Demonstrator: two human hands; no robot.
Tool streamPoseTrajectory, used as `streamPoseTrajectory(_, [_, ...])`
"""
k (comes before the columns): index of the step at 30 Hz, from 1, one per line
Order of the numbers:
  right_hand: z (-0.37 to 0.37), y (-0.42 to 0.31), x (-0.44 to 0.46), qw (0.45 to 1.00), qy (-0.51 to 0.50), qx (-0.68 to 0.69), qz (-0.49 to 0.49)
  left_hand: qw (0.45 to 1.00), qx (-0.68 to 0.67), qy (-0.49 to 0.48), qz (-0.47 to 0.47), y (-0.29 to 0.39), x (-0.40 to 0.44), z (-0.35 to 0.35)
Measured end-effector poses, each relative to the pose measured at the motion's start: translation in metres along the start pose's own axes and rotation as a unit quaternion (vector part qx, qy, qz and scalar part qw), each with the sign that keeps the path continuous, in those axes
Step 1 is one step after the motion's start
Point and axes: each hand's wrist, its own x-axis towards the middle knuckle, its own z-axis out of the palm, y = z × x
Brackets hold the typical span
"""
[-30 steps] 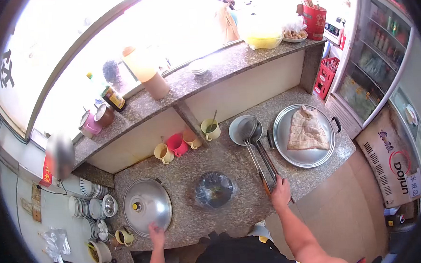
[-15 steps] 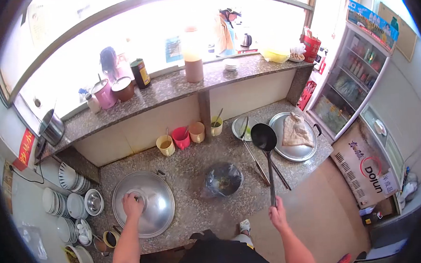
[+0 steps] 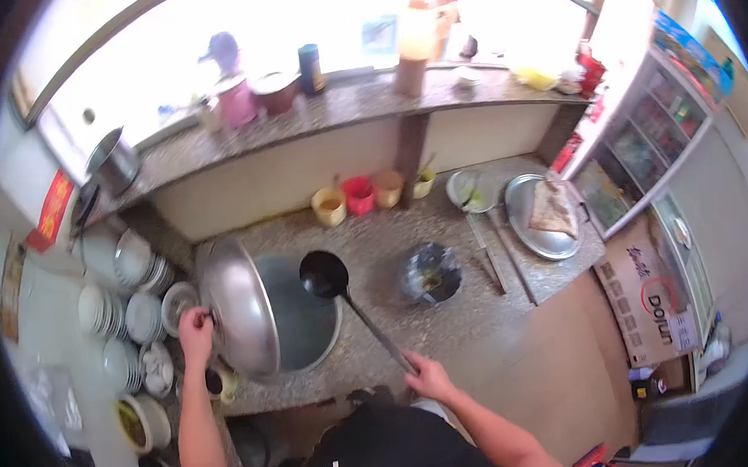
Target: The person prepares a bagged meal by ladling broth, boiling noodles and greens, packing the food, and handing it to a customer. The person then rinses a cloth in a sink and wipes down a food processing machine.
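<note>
My left hand [image 3: 196, 334] grips the knob of a large metal lid [image 3: 241, 308], which is tilted up at the left of a wide pot [image 3: 300, 313] set in the counter. Greyish liquid shows inside the pot. My right hand [image 3: 428, 374] is closed round the handle of a black ladle [image 3: 324, 274], its bowl above the pot's upper right side. Right of the pot, a bowl lined with clear plastic [image 3: 431, 273] stands on the counter.
Several cups [image 3: 358, 195] line the back of the counter. A cloth [image 3: 552, 209] lies on a second lid at the right. Stacked dishes [image 3: 101, 310] stand at the left. A metal pot [image 3: 113, 163] sits on the shelf. Two people are beyond the window.
The lid has come off the pot and tilted to the left in my left hand. My right hand has carried the ladle from the counter's right side to over the pot.
</note>
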Motion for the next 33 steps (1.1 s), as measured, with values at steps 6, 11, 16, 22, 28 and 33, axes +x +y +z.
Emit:
streamPoseTrajectory(6, [0.062,-0.073,0.099,0.988,-0.118,-0.102,0.018,0.992,-0.093,0.071,-0.054,-0.021,-0.016,-0.044])
streamPoseTrajectory(11, [0.132,-0.082,0.155,0.968,-0.131,-0.214,-0.005,0.985,-0.109,0.094,-0.092,-0.017,-0.02,-0.049])
streamPoseTrajectory(16, [0.195,-0.086,0.206,0.941,-0.192,-0.274,0.04,0.987,-0.089,0.109,-0.077,-0.023,-0.02,-0.049])
streamPoseTrajectory(22, [0.311,-0.007,0.24,0.978,-0.142,-0.139,-0.059,0.984,-0.114,0.104,-0.092,-0.022,-0.02,-0.046])
streamPoseTrajectory(28, [0.237,-0.025,0.192,0.919,-0.281,0.207,0.185,0.979,-0.132,0.117,-0.1,-0.016,-0.02,-0.049])
streamPoseTrajectory(33, [0.162,-0.047,0.14,0.902,-0.292,0.251,0.194,0.98,-0.127,0.118,-0.098,-0.014,-0.02,-0.048])
